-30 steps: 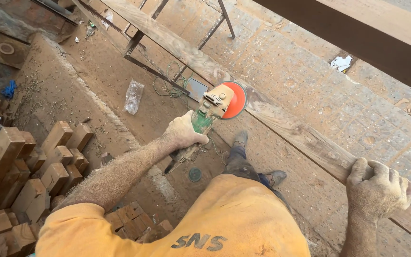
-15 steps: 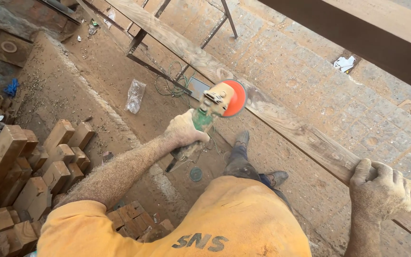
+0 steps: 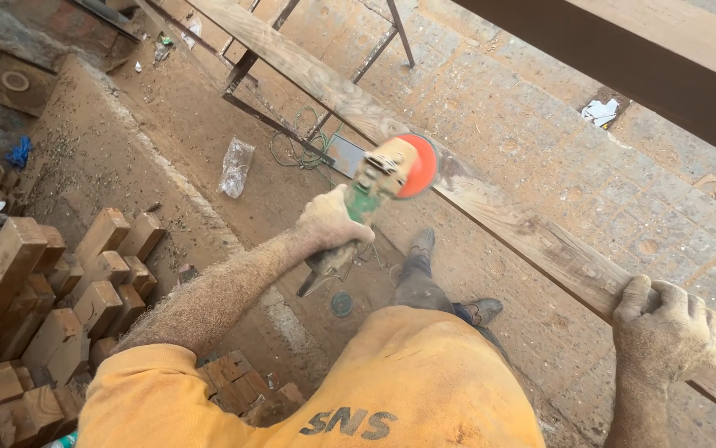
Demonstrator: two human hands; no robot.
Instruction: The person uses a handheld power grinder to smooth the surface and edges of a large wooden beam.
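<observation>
Angle grinder (image 3: 378,187), green-bodied with orange-red disc, dusty, poised at the edge of a long wooden plank (image 3: 507,224) on a metal trestle. Grasped firmly in left hand (image 3: 329,222). Right hand (image 3: 669,323) clenched around the plank's near edge. Stacked wooden blocks (image 3: 51,290) lower left.

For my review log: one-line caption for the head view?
Left hand holds an angle grinder at a long wooden plank; right hand grips the plank's edge.
</observation>
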